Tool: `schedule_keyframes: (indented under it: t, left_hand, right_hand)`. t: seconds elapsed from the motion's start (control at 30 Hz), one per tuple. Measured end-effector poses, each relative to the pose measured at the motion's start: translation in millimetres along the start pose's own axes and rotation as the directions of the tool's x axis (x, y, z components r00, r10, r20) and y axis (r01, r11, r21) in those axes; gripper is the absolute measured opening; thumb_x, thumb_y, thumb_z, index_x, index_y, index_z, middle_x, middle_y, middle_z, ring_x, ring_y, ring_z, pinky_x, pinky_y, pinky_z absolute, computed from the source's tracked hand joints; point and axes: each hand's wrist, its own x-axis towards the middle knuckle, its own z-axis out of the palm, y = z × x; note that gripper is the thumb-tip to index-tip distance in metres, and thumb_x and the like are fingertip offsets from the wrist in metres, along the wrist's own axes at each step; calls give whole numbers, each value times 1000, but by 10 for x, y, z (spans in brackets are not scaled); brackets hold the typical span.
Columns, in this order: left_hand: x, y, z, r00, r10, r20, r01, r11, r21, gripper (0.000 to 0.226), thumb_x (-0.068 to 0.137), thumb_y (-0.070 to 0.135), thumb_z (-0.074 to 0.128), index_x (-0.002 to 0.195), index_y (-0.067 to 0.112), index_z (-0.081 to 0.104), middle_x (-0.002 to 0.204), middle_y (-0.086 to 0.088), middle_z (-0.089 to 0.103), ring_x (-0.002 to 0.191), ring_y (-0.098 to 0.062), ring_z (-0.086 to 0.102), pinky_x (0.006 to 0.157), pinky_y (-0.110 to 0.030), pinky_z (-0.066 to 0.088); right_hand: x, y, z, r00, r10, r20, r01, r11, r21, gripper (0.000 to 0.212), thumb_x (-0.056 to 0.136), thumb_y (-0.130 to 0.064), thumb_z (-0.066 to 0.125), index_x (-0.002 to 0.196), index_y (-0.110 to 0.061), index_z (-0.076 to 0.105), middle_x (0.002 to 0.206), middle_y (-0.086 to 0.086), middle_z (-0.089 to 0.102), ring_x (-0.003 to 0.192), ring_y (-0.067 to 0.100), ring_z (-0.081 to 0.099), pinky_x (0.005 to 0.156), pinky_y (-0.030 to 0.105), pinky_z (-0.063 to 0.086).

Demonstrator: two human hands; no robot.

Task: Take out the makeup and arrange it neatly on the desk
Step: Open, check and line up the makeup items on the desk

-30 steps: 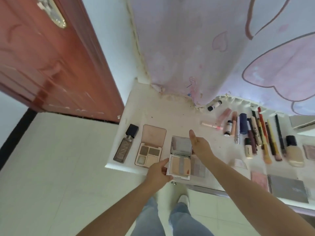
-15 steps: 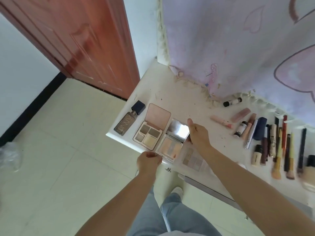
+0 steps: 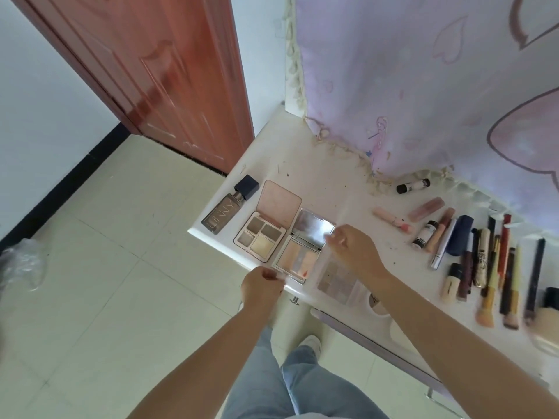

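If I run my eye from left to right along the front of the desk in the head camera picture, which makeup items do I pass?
UNNY bottle → pink-lidded eyeshadow palette → mirrored palette → clear-cased palette → cream tube with black cap → orange-bristled brush.

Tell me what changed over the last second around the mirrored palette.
The mirrored palette, first held up off the desk by the left hand, now lies on the desk beside the four-pan palette. The left hand has slid to its near corner; the right hand moved onto the clear palette. The foundation bottle stayed put.
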Motion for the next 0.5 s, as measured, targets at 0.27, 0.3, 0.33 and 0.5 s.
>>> schedule_keyframes:
  t: [0.27,0.3,0.33,0.5]
  left_hand:
    - [-128,-152,53,867,454,203,-495,744,449,16,85,13,54,100,16,59,84,11,53,71,-3,47,65,-9,32]
    - [-151,-138,63,846,476,240,-530,709,464,19,86,15,54,105,17,58,92,9,56,73,-3,47,68,-8,32]
    - [-172,-120,65,828,489,274,-559,683,471,23,87,16,54,109,18,57,100,7,57,76,-4,49,72,-8,33]
    - [-260,103,-65,784,449,430,-599,728,332,55,81,19,66,130,15,43,120,-1,51,93,-8,53,84,-20,45]
  right_hand:
    - [-709,313,59,968,-219,123,240,664,-708,79,28,-50,83,97,-14,67,104,12,65,91,29,65,84,49,50]
    - [-701,340,73,967,-226,120,245,679,-692,73,32,-44,83,97,-13,67,102,12,64,90,30,65,85,46,50]
    - [-690,346,82,966,-210,149,255,711,-656,67,44,-39,80,103,-12,64,107,12,60,96,30,61,91,40,46]
    - [-662,290,-24,973,-158,167,190,962,-197,59,70,-25,72,123,-15,49,122,1,47,118,18,41,93,12,27]
